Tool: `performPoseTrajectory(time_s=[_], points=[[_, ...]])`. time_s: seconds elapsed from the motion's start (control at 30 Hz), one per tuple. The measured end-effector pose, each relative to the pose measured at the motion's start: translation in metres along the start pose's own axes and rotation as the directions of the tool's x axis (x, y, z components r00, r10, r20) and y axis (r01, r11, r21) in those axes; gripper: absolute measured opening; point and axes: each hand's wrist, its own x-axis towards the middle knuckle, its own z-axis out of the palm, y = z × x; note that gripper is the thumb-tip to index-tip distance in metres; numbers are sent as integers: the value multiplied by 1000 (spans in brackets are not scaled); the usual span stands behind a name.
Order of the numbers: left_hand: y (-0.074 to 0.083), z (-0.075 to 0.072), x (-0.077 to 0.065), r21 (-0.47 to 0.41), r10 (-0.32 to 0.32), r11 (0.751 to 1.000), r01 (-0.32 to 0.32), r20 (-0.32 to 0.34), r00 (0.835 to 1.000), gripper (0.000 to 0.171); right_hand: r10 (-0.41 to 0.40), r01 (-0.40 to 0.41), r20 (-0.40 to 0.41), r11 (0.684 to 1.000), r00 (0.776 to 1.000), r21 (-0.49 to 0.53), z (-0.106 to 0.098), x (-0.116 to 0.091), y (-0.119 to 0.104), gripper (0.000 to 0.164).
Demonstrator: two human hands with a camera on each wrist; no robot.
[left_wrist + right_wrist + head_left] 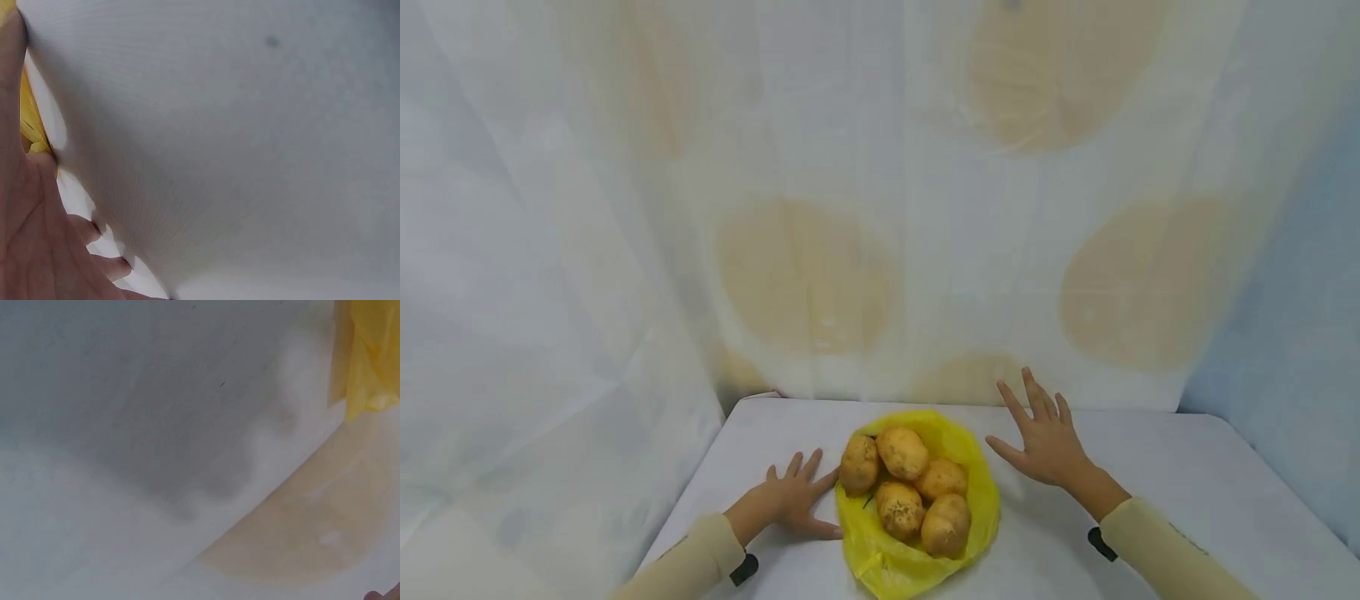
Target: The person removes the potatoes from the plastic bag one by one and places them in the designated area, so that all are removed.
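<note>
Sleeves: two pale sleeves [681, 567] reach in nearest your head camera, one per arm; a dark band [744, 570] shows at each wrist, two in all
Bag: one yellow plastic bag [981, 508], mouth open, on the table [1157, 467] between your two hands
Potatoes: you can count five potatoes [903, 453], all inside the bag; two lie towards the far left, one at the right, two nearer you
Left hand: your left hand [793, 500] is released, fingers spread on the table; thumb and index finger reach the bag's left edge, though you cannot tell whether they press on it
Right hand: your right hand [1043, 442] is released too, fingers spread, raised over the table to the right of the bag and apart from it
Cloth: white cloth with several round tan spots [805, 279] hangs behind the table
Left wrist view: gives you the palm and the fingertips against the white surface, where the head view gives the back of the hand; also a small dark speck [272, 42]
Right wrist view: gives you a broad soft shadow [181, 456] and a thin dark strand [222, 384] on the table; the bag is just a corner there, while the head view holds all five potatoes
</note>
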Motion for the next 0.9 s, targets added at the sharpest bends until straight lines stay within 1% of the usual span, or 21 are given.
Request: performPoseTrajectory(time_s=[0.1,0.3,0.47,0.6,0.7,0.77,0.9], points=[[2,1,0,4,7,1000,-7,-4,1000,106,6,-6,14,1000,1000,13,1,-1,-3,92],[1,0,3,6,3,1000,-3,-2,1000,108,-10,8,51,999,999,38,0,3,-10,92],[0,-2,-1,8,-2,1000,2,13,1000,107,-26,20,77,997,997,77,1,5,-21,90],[-1,-3,-3,16,5,1000,-5,-3,1000,107,-44,39,67,996,997,76,1,10,-28,90],[-1,-3,-3,15,5,1000,-5,-8,1000,107,-66,61,54,993,996,104,1,12,-32,89],[-1,-3,-2,10,0,1000,0,-4,1000,107,-74,66,63,990,995,121,1,13,-35,89],[1,-3,0,6,-5,1000,5,5,1000,108,-81,72,74,991,994,114,2,12,-39,88]])
